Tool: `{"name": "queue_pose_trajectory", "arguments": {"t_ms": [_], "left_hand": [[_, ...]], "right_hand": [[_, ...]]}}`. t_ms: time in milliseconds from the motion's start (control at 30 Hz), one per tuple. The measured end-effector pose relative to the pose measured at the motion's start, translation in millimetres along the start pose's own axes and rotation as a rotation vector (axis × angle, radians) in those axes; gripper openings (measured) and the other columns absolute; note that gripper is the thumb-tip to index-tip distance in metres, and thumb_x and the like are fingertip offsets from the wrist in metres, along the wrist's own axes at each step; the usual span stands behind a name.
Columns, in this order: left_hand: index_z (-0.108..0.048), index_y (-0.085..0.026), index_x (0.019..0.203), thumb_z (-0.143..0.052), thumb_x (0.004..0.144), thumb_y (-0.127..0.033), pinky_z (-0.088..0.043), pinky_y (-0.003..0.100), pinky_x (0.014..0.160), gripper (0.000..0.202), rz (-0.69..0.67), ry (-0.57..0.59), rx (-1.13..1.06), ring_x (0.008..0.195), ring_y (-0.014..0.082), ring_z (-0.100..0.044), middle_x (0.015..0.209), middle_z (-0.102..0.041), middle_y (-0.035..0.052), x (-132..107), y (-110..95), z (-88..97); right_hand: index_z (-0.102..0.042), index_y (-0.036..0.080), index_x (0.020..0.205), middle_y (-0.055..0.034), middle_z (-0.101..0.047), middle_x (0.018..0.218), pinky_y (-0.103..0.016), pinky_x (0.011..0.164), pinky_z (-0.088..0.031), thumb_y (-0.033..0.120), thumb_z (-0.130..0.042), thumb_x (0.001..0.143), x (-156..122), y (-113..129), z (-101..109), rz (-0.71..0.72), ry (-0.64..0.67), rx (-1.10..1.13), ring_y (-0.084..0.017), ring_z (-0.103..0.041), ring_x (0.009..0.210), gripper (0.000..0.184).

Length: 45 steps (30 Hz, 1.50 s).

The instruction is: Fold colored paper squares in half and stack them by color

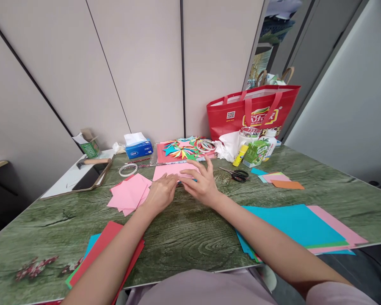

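A pink sheet of paper [165,170] lies in the middle of the green wood-patterned table. My left hand [160,193] presses flat near its front edge, fingers stretched out side by side. Over the right part of the sheet is my right hand [202,182], its fingers spread and bent a little, some tips close to the paper. Something blue shows in part beneath the right fingers; I cannot make out what it is. Left of my left hand, pink paper squares [129,193] lie in a loose, fanned pile.
Red sheets [109,237] lie under my left forearm, blue sheets [292,222] by the right. Around the back stand scissors [238,175], a glue stick [240,155], tape [128,170], tissues [139,149], folded paper pieces [182,152], a hammer [93,161] and a red bag [228,120].
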<state>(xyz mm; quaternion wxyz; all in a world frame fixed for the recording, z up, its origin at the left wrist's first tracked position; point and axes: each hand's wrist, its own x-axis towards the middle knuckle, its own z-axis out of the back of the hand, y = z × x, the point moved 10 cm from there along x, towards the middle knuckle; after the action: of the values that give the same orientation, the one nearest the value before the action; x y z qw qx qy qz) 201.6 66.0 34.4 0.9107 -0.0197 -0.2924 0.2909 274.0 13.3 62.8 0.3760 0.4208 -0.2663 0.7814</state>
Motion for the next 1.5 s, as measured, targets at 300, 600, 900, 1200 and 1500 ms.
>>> {"name": "queue_pose_trajectory", "arguments": {"t_ms": [300, 600, 900, 1200, 1500], "left_hand": [[-0.059, -0.016, 0.104, -0.038, 0.083, -0.017, -0.034, 0.046, 0.097, 0.030, -0.061, 0.030, 0.137, 0.108, 0.0228, -0.052, 0.114, -0.059, 0.0117, -0.9, 1.6, -2.4], [-0.059, -0.015, 0.106, -0.035, 0.085, -0.023, -0.039, 0.040, 0.094, 0.033, 0.047, -0.067, 0.149, 0.102, 0.0205, -0.057, 0.110, -0.062, 0.0100, -0.7, 15.9, 10.0], [-0.065, -0.017, 0.098, -0.042, 0.083, -0.033, -0.045, 0.028, 0.078, 0.032, 0.242, -0.123, -0.284, 0.086, 0.0193, -0.062, 0.098, -0.067, 0.0041, -1.7, 40.5, 10.3], [-0.062, -0.014, 0.063, -0.056, 0.071, -0.031, -0.048, 0.027, 0.060, 0.019, 0.573, -0.078, -0.801, 0.059, 0.0176, -0.061, 0.055, -0.061, -0.0013, -7.5, 65.6, -14.5], [-0.048, -0.016, 0.071, -0.050, 0.077, -0.023, -0.052, 0.032, 0.060, 0.010, 0.738, -0.629, -1.084, 0.061, 0.0200, -0.066, 0.055, -0.060, 0.0012, -27.9, 108.2, 22.1]], "right_hand": [[-0.061, 0.026, 0.084, 0.0033, -0.067, 0.085, -0.054, 0.103, -0.007, 0.022, -0.050, 0.079, -0.8, -8.7, -0.6, 0.000, 0.005, 0.022, -0.020, -0.049, 0.106, 0.013], [-0.061, 0.026, 0.083, 0.0025, -0.067, 0.082, -0.051, 0.099, -0.017, 0.019, -0.055, 0.076, -4.3, -47.6, 22.9, -0.153, -0.173, 0.019, -0.021, -0.052, 0.100, 0.012], [-0.043, 0.017, 0.119, -0.0106, -0.055, 0.113, -0.040, 0.090, -0.037, 0.033, -0.057, 0.074, -12.9, -73.8, -9.0, -0.375, -0.009, 0.288, -0.023, -0.049, 0.106, 0.050], [-0.057, 0.015, 0.088, -0.0011, -0.061, 0.069, -0.026, 0.056, -0.045, 0.037, -0.062, 0.068, -44.2, -115.2, -40.8, -0.826, -0.076, 0.752, -0.014, -0.056, 0.059, 0.030], [-0.052, 0.017, 0.107, -0.0124, -0.057, 0.112, -0.043, 0.092, -0.037, 0.027, -0.047, 0.080, -44.5, -100.9, -54.4, -0.585, 0.207, 0.334, -0.023, -0.049, 0.110, 0.029]]}}
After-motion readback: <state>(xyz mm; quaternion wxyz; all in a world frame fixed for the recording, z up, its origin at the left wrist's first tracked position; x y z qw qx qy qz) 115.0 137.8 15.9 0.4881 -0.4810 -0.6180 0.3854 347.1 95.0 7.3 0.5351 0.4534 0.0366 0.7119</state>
